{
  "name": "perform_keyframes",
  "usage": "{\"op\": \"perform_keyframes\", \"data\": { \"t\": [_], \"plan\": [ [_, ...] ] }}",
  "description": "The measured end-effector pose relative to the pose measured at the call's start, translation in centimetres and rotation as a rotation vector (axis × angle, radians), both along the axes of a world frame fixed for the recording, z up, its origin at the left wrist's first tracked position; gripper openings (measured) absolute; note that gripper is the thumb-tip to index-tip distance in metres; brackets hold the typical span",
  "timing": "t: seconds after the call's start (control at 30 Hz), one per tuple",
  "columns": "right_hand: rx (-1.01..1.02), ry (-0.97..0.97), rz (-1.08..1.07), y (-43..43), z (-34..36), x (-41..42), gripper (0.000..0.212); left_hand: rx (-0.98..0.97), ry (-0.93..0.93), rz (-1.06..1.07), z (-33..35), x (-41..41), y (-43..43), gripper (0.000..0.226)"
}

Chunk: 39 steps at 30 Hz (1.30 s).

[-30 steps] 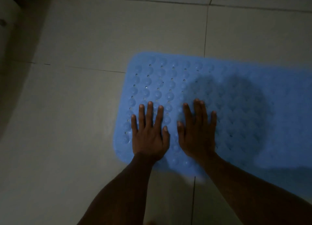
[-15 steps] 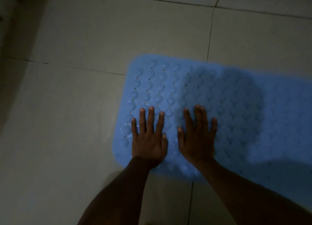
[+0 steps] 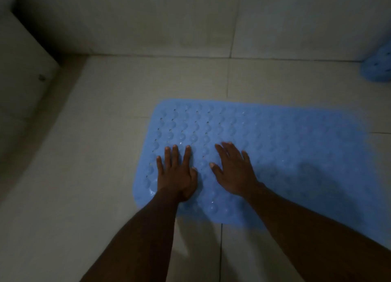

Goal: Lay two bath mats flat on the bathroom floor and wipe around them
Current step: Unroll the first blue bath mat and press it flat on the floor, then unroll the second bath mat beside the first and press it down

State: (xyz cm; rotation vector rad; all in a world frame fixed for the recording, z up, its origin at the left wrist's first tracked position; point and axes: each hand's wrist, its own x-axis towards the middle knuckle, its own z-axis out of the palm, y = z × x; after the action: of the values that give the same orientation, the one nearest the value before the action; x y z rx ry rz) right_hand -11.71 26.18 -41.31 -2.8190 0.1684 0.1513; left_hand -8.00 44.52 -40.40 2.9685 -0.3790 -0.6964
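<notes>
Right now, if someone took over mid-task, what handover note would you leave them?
The left hand is open and flat, pressing the mat near its left end.
The right hand is open and flat on the mat beside it.
The mat lies flat on the floor. The second mat is at the far right by the wall, mostly out of frame, seemingly not spread.
Done: mat laid. Left: spread the second mat, wipe around both.

Dim, bluish, grainy view; soft shadows darken the left corner, edges slightly blurred.
</notes>
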Motion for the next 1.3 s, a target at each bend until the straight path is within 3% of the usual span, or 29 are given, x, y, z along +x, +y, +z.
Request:
{"op": "perform_keyframes", "data": {
  "t": [0.2, 0.47, 0.63, 1.1, 1.3],
  "plan": [
    [-0.078, 0.157, -0.105, -13.7, 9.6, -0.4, 0.068, -0.023, -0.008, -0.186, 7.9, 2.4, -8.6, 0.066],
    [-0.21, -0.048, -0.344, -32.0, 26.3, 0.7, 0.073, -0.158, -0.296, -0.436, 22.4, 7.3, -27.6, 0.077],
    [-0.23, -0.15, -0.425, -40.1, 33.2, 0.6, 0.073, -0.229, -0.367, -0.534, 28.6, 8.2, -38.0, 0.085],
    [-0.217, -0.159, -0.423, -51.3, 33.6, 8.3, 0.08, -0.227, -0.477, -0.649, 31.5, 13.6, -55.2, 0.096],
    [-0.213, -0.371, -0.362, -51.6, 30.5, 8.1, 0.052, -0.208, -0.51, -0.663, 31.3, 14.4, -57.4, 0.105]
  ]
}}
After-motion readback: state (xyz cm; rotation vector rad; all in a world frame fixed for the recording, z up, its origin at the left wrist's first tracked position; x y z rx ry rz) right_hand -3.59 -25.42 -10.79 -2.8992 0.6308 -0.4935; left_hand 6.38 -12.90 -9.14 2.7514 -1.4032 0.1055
